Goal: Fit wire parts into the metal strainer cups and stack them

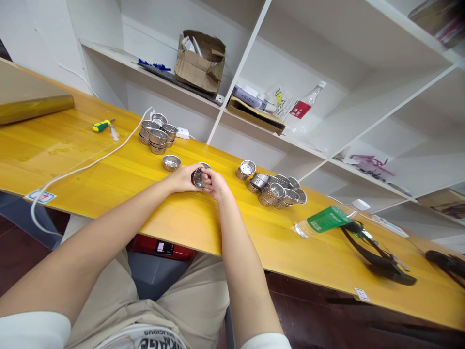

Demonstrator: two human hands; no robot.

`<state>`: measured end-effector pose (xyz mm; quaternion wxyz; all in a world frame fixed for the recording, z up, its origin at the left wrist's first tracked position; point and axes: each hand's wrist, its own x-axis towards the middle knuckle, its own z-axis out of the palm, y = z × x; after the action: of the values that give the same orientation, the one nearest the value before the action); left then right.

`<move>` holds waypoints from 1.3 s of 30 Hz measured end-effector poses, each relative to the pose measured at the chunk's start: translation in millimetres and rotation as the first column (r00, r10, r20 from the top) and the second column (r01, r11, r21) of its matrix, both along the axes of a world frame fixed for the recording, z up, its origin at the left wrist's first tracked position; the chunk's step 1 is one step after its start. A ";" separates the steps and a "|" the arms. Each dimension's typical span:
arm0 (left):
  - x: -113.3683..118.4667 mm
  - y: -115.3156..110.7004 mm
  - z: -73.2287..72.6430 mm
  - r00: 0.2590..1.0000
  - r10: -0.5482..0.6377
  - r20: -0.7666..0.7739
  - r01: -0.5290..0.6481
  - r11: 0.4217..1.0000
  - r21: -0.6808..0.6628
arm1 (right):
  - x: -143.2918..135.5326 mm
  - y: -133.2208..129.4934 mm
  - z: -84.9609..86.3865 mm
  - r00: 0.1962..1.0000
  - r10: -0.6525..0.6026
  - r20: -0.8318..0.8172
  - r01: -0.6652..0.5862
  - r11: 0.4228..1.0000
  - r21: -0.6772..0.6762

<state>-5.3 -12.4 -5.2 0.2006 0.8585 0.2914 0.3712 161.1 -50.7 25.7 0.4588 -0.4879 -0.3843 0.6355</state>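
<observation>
Between my two hands is a small perforated metal cup [198,178], tilted so that its open mouth shows. My left hand [183,178] is closed round its left side. The fingers of my right hand [215,184] press against its right side. Just behind my hands another metal cup [204,165] shows only its rim. A single perforated cup [171,163] stands upright on the table to the left of my hands. Farther left is a stacked group of such cups [158,136], and to the right lies a looser pile of them [278,190].
The yellow table [119,184] runs along white shelves [276,145]. A white cable [94,162] crosses its left part near a yellow-green screwdriver [101,126]. At right lie a green-labelled bottle [329,219] and a black strap-like object [378,257]. A cardboard box [199,68] sits on a shelf.
</observation>
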 end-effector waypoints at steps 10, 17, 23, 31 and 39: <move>-0.7 0.1 6.1 0.996 0.084 0.028 -0.080 0.988 -0.132 | 0.1 0.1 -6.1 0.977 -0.126 0.172 0.078 0.963 0.260; 0.2 6.2 0.8 0.982 0.109 0.155 -0.073 0.972 -0.225 | 8.9 13.8 -21.9 0.755 -0.522 0.396 0.267 0.797 0.542; 1.8 6.8 -1.9 0.973 0.104 0.206 -0.060 0.976 -0.209 | 6.0 10.5 -20.4 0.923 -0.294 0.249 0.206 0.922 0.327; -17.9 16.1 9.7 0.868 0.435 0.239 -0.468 0.878 0.103 | 12.7 16.5 -16.7 0.850 -0.526 0.031 0.506 0.831 0.231; -29.1 24.2 1.5 0.731 0.678 0.074 -0.682 0.727 0.075 | 7.5 26.8 -25.9 0.891 -0.452 0.039 0.443 0.885 0.141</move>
<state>-34.4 11.8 -3.6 0.0149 0.6929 0.5630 0.4502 168.6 -23.8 -0.2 0.6095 -0.5549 -0.3174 0.4689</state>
